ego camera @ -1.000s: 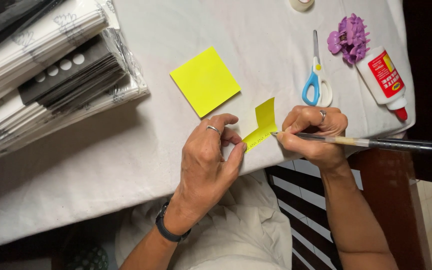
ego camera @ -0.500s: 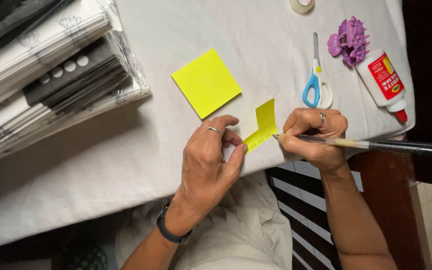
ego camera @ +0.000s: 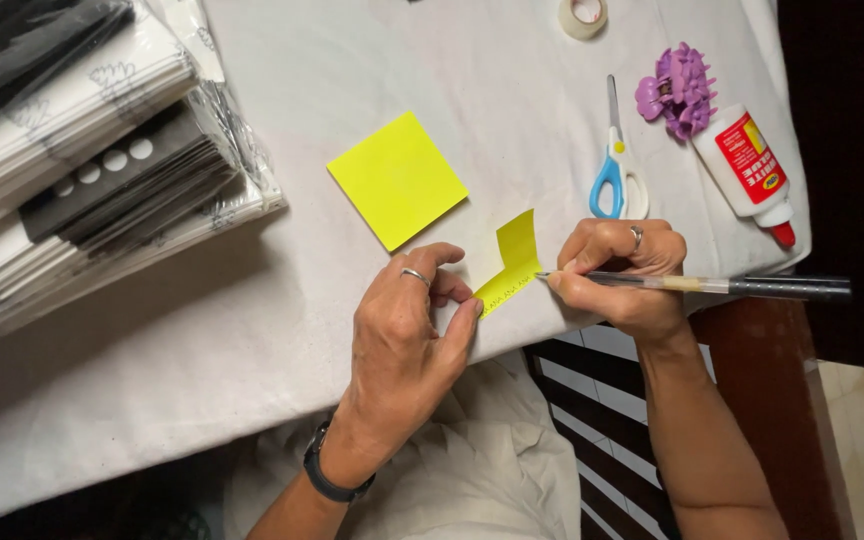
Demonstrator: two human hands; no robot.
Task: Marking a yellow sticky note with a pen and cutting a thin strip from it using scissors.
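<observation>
Head view: left hand (ego camera: pixel 407 335) pins the yellow strip (ego camera: pixel 508 265) at table (ego camera: pixel 152 350) edge, thumb on its near end. Right hand (ego camera: pixel 617 275), at 3 o'clock of it, grips a pen (ego camera: pixel 692 285), tip seemingly touching paper. Best to keep the strip flat and the strokes light.

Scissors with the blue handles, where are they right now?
In the head view the scissors lie on the white tablecloth, just above the right hand, between the yellow sticky pad and the glue bottle.
</observation>
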